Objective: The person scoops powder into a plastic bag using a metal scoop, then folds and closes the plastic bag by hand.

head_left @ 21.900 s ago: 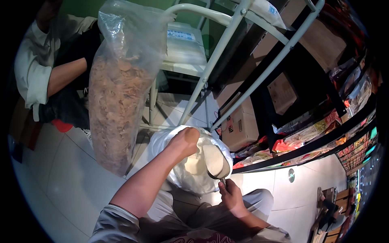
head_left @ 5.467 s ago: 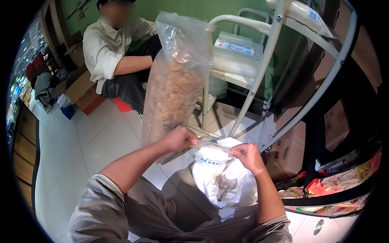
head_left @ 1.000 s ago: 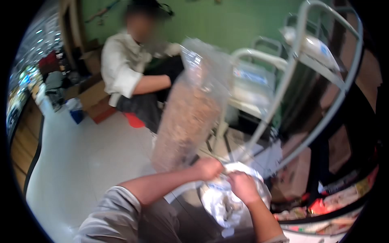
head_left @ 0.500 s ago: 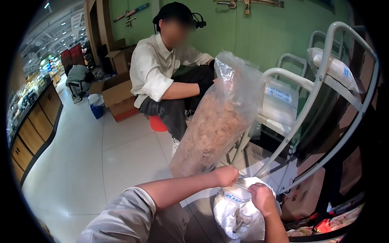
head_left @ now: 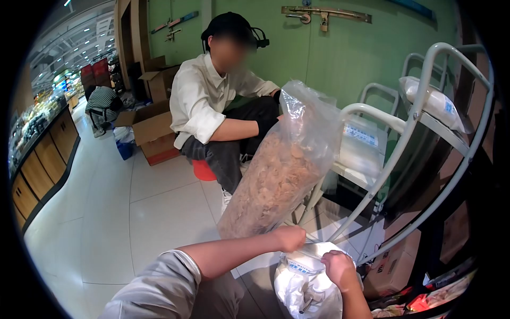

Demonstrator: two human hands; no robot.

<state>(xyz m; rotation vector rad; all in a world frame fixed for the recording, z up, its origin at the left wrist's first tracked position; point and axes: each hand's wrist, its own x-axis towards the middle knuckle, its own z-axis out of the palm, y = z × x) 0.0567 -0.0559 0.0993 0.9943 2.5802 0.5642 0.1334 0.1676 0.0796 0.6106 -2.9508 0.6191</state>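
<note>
A small clear plastic bag with blue print (head_left: 304, 266) is stretched between my two hands, over a white sack (head_left: 319, 292). My left hand (head_left: 291, 238) is closed on the bag's left end. At its right end my right hand (head_left: 338, 263) pinches the plastic. The metal handle of a scoop (head_left: 306, 304) shows inside the white sack. Just beyond my left forearm, a tall clear bag of brown dried flakes (head_left: 276, 181) leans to the right.
A person (head_left: 212, 101) in a white shirt and dark gloves sits on a red stool (head_left: 203, 170) behind the tall bag. A metal step frame (head_left: 396, 170) with packed bags stands at right. Cardboard boxes (head_left: 156, 135) and a wooden counter (head_left: 45, 165) are at left.
Since the earliest frame, my right hand has let go of the scoop, and both hands have taken hold of the small bag. The view has swung left and up; over the last half second the hands barely moved.
</note>
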